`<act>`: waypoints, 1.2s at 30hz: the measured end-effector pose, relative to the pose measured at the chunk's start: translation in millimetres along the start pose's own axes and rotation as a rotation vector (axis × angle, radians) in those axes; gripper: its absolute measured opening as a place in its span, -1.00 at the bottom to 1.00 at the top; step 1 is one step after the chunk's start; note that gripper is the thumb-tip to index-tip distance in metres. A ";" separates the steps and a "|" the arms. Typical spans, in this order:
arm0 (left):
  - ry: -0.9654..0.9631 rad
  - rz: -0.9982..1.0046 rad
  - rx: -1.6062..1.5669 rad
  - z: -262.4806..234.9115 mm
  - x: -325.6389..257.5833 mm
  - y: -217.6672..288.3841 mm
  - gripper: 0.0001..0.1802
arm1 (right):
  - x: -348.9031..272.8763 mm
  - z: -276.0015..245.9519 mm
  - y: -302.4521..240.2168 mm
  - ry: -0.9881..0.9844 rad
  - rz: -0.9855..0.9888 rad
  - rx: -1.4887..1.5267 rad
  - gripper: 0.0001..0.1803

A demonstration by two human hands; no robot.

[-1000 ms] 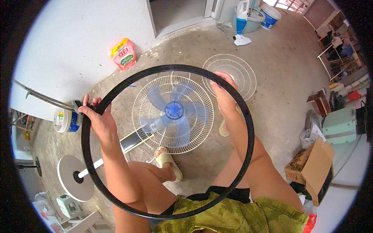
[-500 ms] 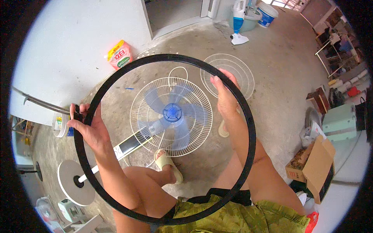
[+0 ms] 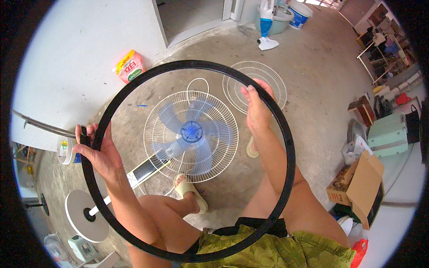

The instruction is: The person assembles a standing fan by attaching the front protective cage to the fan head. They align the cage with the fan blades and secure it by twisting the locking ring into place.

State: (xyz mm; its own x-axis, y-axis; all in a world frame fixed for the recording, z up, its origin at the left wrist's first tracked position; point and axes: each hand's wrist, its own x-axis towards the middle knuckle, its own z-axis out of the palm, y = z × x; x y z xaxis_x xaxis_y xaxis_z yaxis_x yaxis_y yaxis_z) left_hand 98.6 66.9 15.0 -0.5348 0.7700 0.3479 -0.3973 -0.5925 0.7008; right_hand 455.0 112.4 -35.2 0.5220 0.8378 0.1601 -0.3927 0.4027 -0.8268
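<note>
Gripping-wise, the big black plastic ring (image 3: 286, 134) is pinched at its left rim by the left hand (image 3: 96, 149) and at its upper right by the right hand (image 3: 258, 109), held above the blue-bladed floor fan (image 3: 191, 134). With such loose-looking pinches, it could probably be dropped onto the white wire grille (image 3: 163, 161).

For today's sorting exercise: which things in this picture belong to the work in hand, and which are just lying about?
In the work: black ring, left hand, right hand, blue-bladed fan, loose white grille.

Lying about: cardboard box, pink packet, buckets.
</note>
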 end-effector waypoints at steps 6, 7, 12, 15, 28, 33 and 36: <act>0.011 -0.004 0.030 2.4 -1.1 -0.4 -0.12 | -0.3 1.6 -3.6 0.007 0.008 -0.020 -0.79; 0.011 -0.006 0.028 2.2 -0.7 -0.6 -0.12 | -0.5 1.6 -3.7 0.003 0.009 -0.023 -0.79; -0.005 -0.020 -0.001 -4.4 2.7 -2.6 -0.14 | 0.9 0.5 -0.4 -0.028 0.006 -0.021 -0.79; 0.019 -0.032 0.003 -7.9 4.1 -5.5 -0.18 | 0.9 -0.7 -1.6 -0.042 0.013 -0.023 -0.79; 0.047 -0.028 -0.025 0.3 0.7 -0.3 -0.21 | -0.9 3.9 0.7 0.044 -0.008 -0.059 -0.81; 0.004 -0.037 -0.056 -9.4 1.5 -4.7 -0.25 | -0.1 3.2 -2.6 0.042 -0.011 -0.113 -0.81; -0.001 -0.042 -0.071 -10.9 2.5 -6.7 -0.24 | 0.7 2.3 -2.8 0.050 -0.022 -0.123 -0.82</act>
State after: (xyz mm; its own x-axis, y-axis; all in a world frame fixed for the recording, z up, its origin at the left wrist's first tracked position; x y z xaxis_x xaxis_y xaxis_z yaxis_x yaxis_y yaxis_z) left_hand 91.8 70.2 4.4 -0.5161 0.7946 0.3197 -0.4711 -0.5751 0.6688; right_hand 454.8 112.7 -31.6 0.5672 0.8090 0.1542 -0.2864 0.3694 -0.8841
